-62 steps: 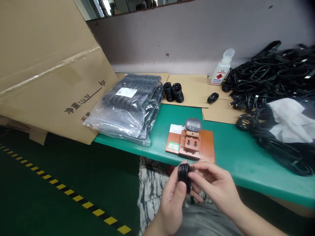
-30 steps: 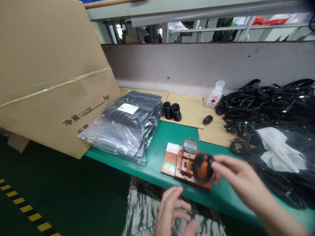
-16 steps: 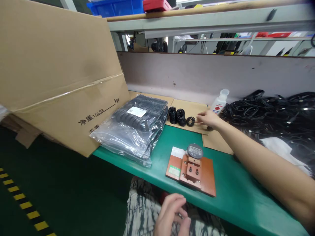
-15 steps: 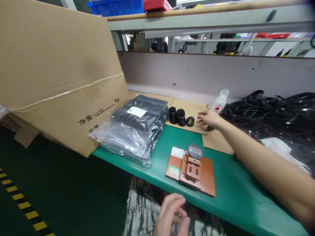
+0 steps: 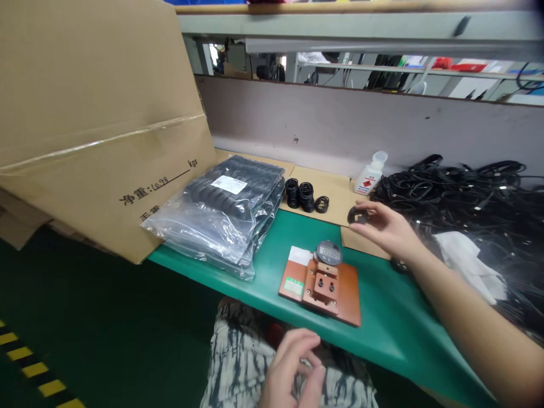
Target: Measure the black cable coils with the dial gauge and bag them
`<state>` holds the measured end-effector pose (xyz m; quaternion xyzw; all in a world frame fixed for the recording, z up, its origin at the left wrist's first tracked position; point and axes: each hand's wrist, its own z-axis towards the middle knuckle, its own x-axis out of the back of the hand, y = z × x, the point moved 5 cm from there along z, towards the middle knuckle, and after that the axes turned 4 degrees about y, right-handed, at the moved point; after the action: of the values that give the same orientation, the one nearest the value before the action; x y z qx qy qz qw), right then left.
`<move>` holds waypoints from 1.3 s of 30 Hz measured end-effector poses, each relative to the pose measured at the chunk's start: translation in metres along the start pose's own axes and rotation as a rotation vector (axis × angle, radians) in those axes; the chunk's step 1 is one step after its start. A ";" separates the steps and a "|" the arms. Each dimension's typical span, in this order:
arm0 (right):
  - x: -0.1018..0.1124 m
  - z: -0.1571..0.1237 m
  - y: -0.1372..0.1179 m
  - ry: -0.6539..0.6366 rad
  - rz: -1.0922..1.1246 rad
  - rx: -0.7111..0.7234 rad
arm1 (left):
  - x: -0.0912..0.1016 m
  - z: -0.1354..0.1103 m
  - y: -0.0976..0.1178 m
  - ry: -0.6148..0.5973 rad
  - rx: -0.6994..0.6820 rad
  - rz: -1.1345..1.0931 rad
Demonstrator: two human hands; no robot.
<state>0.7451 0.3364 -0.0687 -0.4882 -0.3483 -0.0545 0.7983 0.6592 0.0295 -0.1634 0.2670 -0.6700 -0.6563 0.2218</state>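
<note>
Above the back of the green worktop, my right hand (image 5: 385, 229) pinches a small black ring-shaped piece (image 5: 356, 215) between thumb and fingers. Whether it is one ring or a few together I cannot tell. Two upright stacks of black rings (image 5: 306, 196) and a smaller pile (image 5: 322, 204) stand on the cardboard to its left. My left hand (image 5: 293, 365) hovers over my lap at the front edge, fingers loosely curved and thumb apart, holding nothing. Between the hands lies a digital dial gauge (image 5: 328, 253) mounted on a brown fixture block and base plate (image 5: 349, 292).
Clear plastic bags of black rings (image 5: 221, 198) lie at the left, beside a large open cardboard box (image 5: 102, 113). A white bottle (image 5: 369, 175) stands at the back. Tangled black cables (image 5: 459, 192) and a white cloth (image 5: 471, 266) fill the right side.
My right hand has come back from the cardboard toward me and right, now with the black ring-shaped piece in its fingers. My left hand is nearly still. The view has shifted slightly.
</note>
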 end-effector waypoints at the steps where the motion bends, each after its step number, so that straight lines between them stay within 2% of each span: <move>1: -0.004 -0.024 -0.015 -0.025 0.074 0.060 | 0.000 -0.001 0.000 -0.005 0.044 -0.044; 3: -0.015 -0.077 -0.046 -0.132 0.324 0.243 | 0.000 -0.003 0.003 -0.041 0.129 -0.185; 6: -0.038 -0.149 -0.069 -0.312 0.444 0.361 | -0.003 -0.004 0.012 -0.122 0.245 -0.412; 8: -0.052 -0.179 -0.071 -0.335 0.425 0.413 | -0.003 -0.003 0.019 -0.155 0.310 -0.467; 10: -0.061 -0.194 -0.066 -0.302 0.407 0.421 | -0.001 -0.003 0.023 -0.155 0.356 -0.442; 16: -0.070 -0.204 -0.054 -0.308 0.385 0.384 | 0.006 -0.004 0.016 -0.017 0.407 -0.341; 20: -0.070 -0.210 -0.053 -0.363 0.365 0.376 | 0.003 -0.003 0.015 -0.104 0.366 -0.414; 24: -0.069 -0.216 -0.055 -0.414 0.341 0.401 | 0.000 -0.002 0.013 -0.172 0.438 -0.518; 26: -0.069 -0.217 -0.056 -0.390 0.360 0.379 | -0.001 -0.002 0.014 -0.171 0.439 -0.509; 29: -0.068 -0.212 -0.056 -0.222 0.355 0.301 | 0.001 0.000 0.019 -0.120 0.363 -0.374; 32: -0.067 -0.205 -0.057 -0.079 0.331 0.189 | -0.002 -0.002 0.024 -0.126 0.329 -0.319; 35: -0.068 -0.199 -0.059 -0.098 0.389 0.068 | -0.001 -0.004 0.034 -0.146 0.201 -0.211; 37: -0.070 -0.197 -0.058 -0.166 0.452 -0.033 | 0.002 -0.004 0.044 -0.164 0.041 -0.077; 39: -0.072 -0.198 -0.055 -0.259 0.502 -0.130 | 0.004 -0.004 0.048 -0.210 -0.051 0.015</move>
<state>0.7669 0.1282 -0.1273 -0.6121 -0.3116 0.1855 0.7028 0.6555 0.0232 -0.1154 0.1859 -0.6745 -0.6959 0.1620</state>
